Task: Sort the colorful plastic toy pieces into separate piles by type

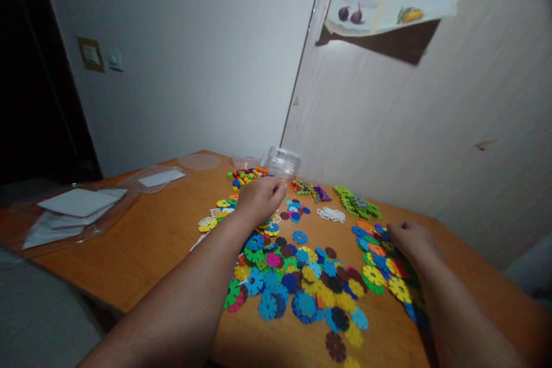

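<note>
Left fingers (276,188), right fingers (399,230), notched discs (305,303) across orange-brown table (146,241)

Bare desk (159,230) left of centre, a free lane there! But the left forearm (190,290) bars it from the disc heap (305,303), lower centre; mid-frame a clear box (282,162) stands, and the wall (194,69) blocks everything beyond.

Lone head-worn view: from above near side of bench (159,236), facing forward and down across bench toward wall (194,69) behind it; left hand (261,200) and right hand (414,242) show close, over bench.
</note>
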A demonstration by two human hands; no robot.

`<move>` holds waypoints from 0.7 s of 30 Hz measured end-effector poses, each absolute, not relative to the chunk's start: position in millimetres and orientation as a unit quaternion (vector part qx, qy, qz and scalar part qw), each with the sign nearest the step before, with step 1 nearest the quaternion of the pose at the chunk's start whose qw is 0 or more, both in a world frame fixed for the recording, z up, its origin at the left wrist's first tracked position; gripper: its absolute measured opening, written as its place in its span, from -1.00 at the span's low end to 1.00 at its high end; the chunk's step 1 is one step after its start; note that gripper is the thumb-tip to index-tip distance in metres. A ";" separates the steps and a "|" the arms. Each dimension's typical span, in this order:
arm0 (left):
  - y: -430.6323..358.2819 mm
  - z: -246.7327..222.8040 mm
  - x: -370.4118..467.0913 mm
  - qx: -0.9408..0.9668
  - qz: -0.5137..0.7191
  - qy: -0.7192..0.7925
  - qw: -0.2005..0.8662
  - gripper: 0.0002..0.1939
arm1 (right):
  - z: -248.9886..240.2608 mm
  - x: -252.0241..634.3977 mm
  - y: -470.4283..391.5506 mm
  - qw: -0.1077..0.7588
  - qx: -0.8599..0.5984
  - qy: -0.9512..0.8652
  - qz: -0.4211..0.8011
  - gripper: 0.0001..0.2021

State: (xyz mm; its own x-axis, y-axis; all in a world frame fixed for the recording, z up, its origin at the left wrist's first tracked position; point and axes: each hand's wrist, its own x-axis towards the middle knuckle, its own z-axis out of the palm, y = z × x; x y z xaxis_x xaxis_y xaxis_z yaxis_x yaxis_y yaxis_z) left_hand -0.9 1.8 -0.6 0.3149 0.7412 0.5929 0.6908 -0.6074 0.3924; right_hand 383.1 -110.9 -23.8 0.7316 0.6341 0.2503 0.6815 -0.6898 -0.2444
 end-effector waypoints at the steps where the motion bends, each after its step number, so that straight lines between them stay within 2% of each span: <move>1: 1.9 -0.6 -0.9 0.810 0.384 0.442 0.034 -0.61 | -25.6 387.6 -113.3 0.168 -0.919 -0.348 -0.078 -0.63; 6: 1.7 -0.3 -1.3 0.812 0.382 0.439 0.038 -0.60 | -25.9 355.5 -105.9 0.230 -0.880 -0.399 -0.117 -0.72; 11: 1.7 0.1 -2.0 0.812 0.381 0.440 0.040 -0.61 | -29.5 271.6 -84.6 0.280 -0.753 -0.595 -0.031 -0.82; 13: 1.8 0.1 -2.3 0.813 0.382 0.438 0.038 -0.62 | -32.5 241.2 -79.9 0.277 -0.718 -0.639 -0.001 -0.81; 16: 1.4 0.3 -2.7 0.809 0.385 0.443 0.038 -0.61 | -35.0 210.4 -77.2 0.223 -0.703 -0.673 0.059 -0.74; 21: -1.2 2.8 -2.1 0.805 0.386 0.448 0.039 -0.60 | -41.7 200.9 -72.3 0.187 -0.720 -0.662 0.095 -0.69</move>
State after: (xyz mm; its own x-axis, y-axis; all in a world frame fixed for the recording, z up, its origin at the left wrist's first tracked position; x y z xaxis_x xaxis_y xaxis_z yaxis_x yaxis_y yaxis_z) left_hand -2.1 -1.2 2.8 0.3003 0.7522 0.5865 0.6916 -0.5952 0.4093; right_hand 200.9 -72.3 -41.7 0.1060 0.9881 0.1115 0.9173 -0.0539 -0.3945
